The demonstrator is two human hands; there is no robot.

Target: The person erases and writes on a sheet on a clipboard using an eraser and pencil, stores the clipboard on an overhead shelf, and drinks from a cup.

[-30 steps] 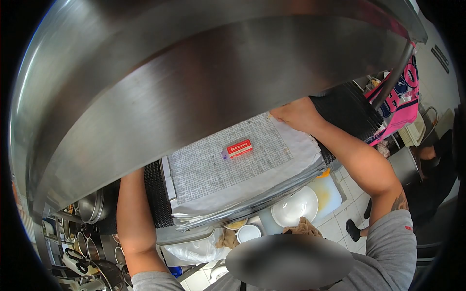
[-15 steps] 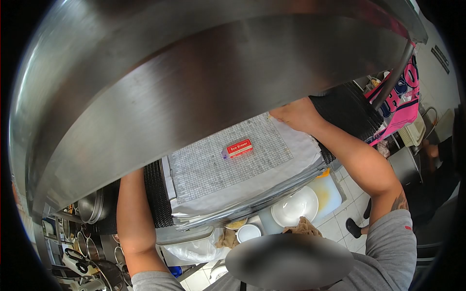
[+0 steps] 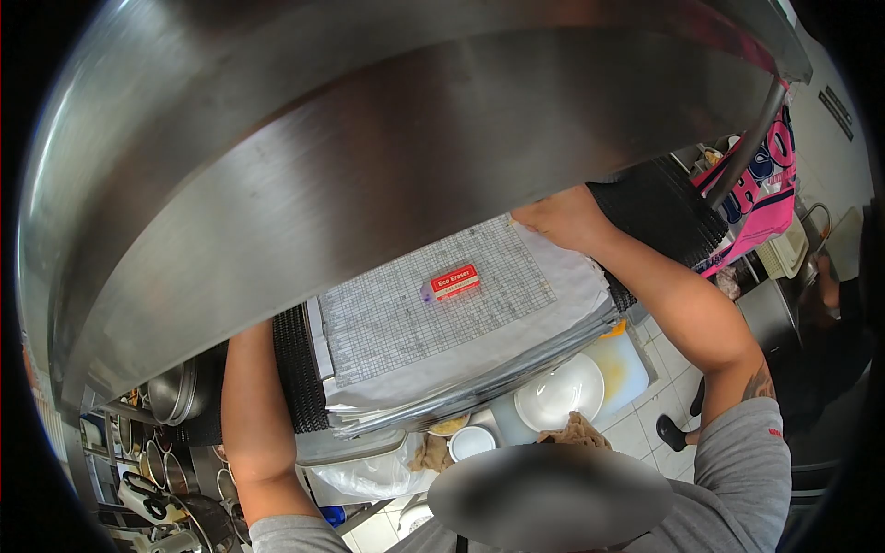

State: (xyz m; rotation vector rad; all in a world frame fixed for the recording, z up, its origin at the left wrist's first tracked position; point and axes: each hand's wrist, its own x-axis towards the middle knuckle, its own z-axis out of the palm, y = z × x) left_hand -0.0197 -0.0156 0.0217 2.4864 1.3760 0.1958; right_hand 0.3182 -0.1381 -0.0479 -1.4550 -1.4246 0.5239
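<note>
A red and white eraser (image 3: 455, 283), labelled "Eco Eraser" and stained purple at its left end, lies on a printed grid sheet (image 3: 387, 336). Beneath is a thick stack of papers (image 3: 516, 343) with a grey, plastic-looking front edge. My right hand (image 3: 560, 217) rests at the far right corner of the sheet, its fingers curled in and partly hidden by the steel panel's edge. What they grip cannot be made out. My left forearm reaches up beside the stack, and the hand is out of sight behind the steel panel (image 3: 442, 138).
Black ribbed mats (image 3: 659, 217) lie either side of the stack. Below are a white bowl (image 3: 560, 392), a brown cloth (image 3: 575, 431) and a small white container (image 3: 472, 443). Metal pans (image 3: 173, 392) stand at left. A pink bag (image 3: 765, 198) hangs at right, near another person (image 3: 802, 369).
Both my arms, the eraser and the papers stay where they were. At the far right, the other person's arm and body have shifted slightly.
</note>
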